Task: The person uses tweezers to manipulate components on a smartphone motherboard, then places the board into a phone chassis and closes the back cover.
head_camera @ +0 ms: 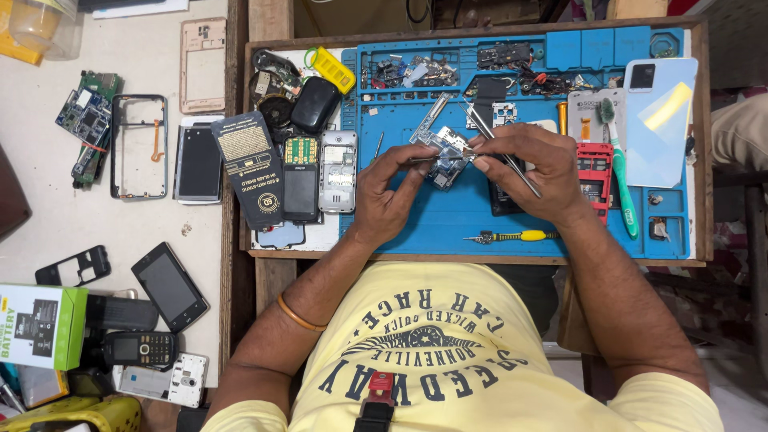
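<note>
Head view: left grip (390, 186) and right grip (534, 170) both pinch a small circuit board (448, 152), the right also clasping tweezers (500, 152), above the blue mat (416, 220) on a cluttered wooden table (264, 276).

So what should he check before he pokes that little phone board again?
1. Circuit board held firmly in left hand: ok, fingers pinch its edge.
2. Tweezers in right hand: ok, held like a pen.
3. Tweezer tip on the right spot: cannot tell, too small.
4. Board over the blue mat, so dropped bits land there: ok.
5. Yellow screwdriver close by: ok, lying on the mat near the front edge.
6. Loose screws safe in tray slots: cannot tell.
</note>
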